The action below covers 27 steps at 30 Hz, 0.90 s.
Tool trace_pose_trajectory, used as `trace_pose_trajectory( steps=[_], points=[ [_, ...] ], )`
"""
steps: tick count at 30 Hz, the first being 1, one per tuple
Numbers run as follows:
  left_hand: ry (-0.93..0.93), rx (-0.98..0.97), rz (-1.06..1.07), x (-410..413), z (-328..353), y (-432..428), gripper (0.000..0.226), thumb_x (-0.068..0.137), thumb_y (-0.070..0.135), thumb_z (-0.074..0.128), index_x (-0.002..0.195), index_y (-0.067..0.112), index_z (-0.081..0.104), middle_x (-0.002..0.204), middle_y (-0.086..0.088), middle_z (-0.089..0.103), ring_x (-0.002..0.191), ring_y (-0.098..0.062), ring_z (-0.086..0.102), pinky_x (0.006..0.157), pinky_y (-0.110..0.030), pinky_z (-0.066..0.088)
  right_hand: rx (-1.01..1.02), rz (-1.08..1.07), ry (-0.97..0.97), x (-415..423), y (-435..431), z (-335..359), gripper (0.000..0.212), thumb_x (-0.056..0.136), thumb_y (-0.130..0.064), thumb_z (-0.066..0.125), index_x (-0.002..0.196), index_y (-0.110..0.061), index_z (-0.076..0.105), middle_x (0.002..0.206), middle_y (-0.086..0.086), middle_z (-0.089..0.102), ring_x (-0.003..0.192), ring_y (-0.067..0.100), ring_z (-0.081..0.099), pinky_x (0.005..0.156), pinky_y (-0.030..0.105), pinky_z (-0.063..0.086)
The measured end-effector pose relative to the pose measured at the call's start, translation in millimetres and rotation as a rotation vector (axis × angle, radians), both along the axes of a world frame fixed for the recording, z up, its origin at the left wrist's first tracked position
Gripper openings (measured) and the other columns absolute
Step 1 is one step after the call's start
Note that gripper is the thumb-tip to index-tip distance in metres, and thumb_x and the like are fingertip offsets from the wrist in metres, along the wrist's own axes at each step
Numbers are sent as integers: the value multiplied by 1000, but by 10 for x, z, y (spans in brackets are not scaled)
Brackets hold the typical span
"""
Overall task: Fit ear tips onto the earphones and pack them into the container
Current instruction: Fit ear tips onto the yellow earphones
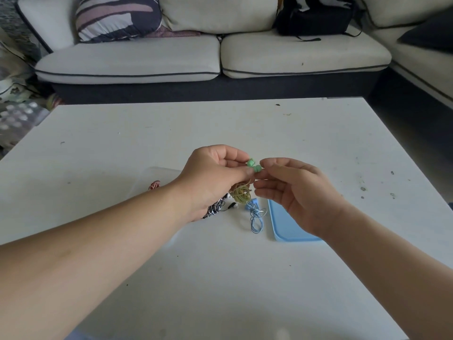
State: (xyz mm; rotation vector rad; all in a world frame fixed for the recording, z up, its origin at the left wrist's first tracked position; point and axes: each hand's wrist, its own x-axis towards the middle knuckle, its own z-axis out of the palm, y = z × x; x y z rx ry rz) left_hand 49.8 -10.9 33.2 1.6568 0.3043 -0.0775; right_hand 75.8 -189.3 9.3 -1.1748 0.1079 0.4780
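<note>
My left hand (215, 177) pinched the green earphones (253, 166) above the worktop (147, 133), my right hand (294, 192) loosely open at three o'clock, fingertips touching them.

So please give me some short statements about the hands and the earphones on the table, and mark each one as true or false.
1. The left hand holds the green earphones above the table. True.
2. The blue earphones lie inside the light blue lid. False: they lie on the table beside it, on its left.
3. The right hand meets the green earbuds with its fingertips. True.
4. The green earphones' cable hangs straight down. False: it hangs as a coiled bundle below the left hand.
5. A black backpack sits on the sofa. True.
</note>
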Motion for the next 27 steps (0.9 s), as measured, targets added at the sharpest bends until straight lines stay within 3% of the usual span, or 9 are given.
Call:
trace_pose_trajectory(
  steps=[9, 16, 24, 27],
  points=[
    [-22, 47, -21, -56, 22, 86, 21, 83, -2, 81, 100, 9, 75, 86, -8, 78, 74, -13, 74, 68, -18, 58, -19, 130, 17, -14, 53, -46, 14, 96, -9, 64, 102, -1, 74, 96, 19, 73, 76, 23, 69, 69, 31, 61],
    [-34, 102, 73, -129, 154, 444, 21, 84, -5, 79, 102, 5, 74, 89, -13, 78, 73, -19, 76, 67, -22, 59, -219, 139, -23, -111, 344, -50, 23, 99, -21, 67, 109, 0, 72, 92, 14, 75, 78, 24, 68, 74, 39, 58],
    [18, 497, 162, -281, 48, 1197, 17, 84, -1, 79, 96, 10, 74, 82, -6, 73, 65, -12, 70, 57, -13, 54, -236, 243, -54, -391, 976, -44, 16, 98, -17, 67, 99, -2, 74, 87, 14, 74, 73, 25, 65, 66, 37, 56],
    [134, 557, 122, -311, -130, 1309, 18, 83, -3, 76, 93, 12, 72, 75, -10, 73, 63, -24, 72, 57, -22, 55, -267, 270, -49, -444, 1113, -67, 17, 97, -17, 68, 101, -1, 74, 90, 19, 75, 73, 25, 67, 69, 38, 57]
  ],
)
